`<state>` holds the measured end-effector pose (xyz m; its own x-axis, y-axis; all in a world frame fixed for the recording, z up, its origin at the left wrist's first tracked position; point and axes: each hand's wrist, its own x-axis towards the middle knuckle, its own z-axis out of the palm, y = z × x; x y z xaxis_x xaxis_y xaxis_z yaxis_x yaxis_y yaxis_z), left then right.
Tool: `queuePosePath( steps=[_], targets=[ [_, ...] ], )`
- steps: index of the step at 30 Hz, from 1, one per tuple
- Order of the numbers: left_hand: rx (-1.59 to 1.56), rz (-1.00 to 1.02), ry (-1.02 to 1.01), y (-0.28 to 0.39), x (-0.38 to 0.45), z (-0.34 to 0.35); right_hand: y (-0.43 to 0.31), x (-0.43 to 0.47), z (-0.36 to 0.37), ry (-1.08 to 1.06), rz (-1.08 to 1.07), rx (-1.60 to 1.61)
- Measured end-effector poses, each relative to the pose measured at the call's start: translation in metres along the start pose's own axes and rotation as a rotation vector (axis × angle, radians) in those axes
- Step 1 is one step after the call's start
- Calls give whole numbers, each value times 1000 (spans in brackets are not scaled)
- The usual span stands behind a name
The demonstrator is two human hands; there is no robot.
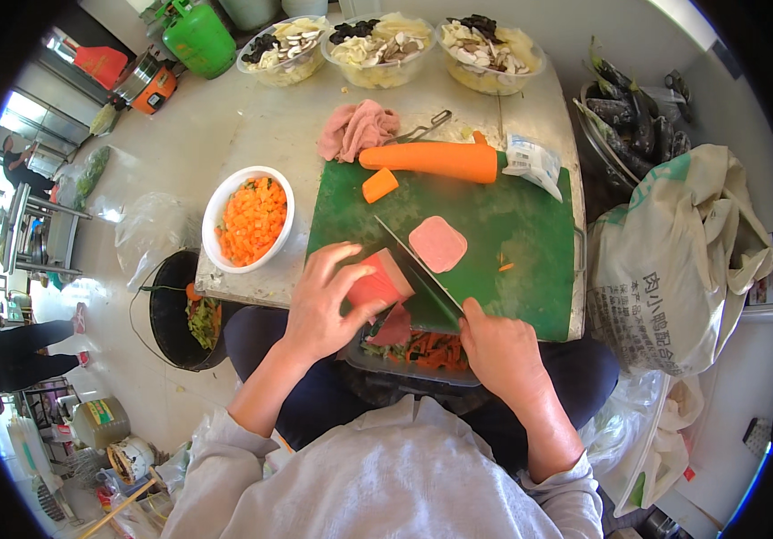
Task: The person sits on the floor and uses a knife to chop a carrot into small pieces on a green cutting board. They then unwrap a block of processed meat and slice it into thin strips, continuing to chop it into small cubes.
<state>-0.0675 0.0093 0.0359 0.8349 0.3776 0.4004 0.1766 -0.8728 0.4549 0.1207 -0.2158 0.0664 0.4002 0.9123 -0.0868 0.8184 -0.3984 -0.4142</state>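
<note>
My left hand (319,306) grips a block of pink ham (376,279) in red wrapping, its cut face towards the blade. A loose flap of wrapping (394,326) hangs over the near edge of the green cutting board (528,269). My right hand (504,343) is closed on a kitchen knife (420,263), its handle hidden in the fist. The blade stands on edge just right of the ham. Ham slices (437,244) lie in a small stack beyond the blade. Behind them are a large peeled carrot (433,160) and a short carrot piece (380,185).
Left of the board stands a white bowl (208,232) of diced carrot. Below the board is a tub (413,372) with cut vegetables. Three clear bowls of sliced food line the back, with a pink cloth (359,129) nearer. A black bucket (165,323) and a sack (669,269) flank the table.
</note>
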Motion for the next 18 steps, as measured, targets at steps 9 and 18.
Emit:
queuePosePath(
  steps=[9, 18],
  targets=[
    [16, -103, -17, 15, 4, 28, -13, -6, -9, 32, 40, 31],
    [86, 208, 3, 0, 16, 18, -39, -21, -21, 17, -64, -75]
  ],
)
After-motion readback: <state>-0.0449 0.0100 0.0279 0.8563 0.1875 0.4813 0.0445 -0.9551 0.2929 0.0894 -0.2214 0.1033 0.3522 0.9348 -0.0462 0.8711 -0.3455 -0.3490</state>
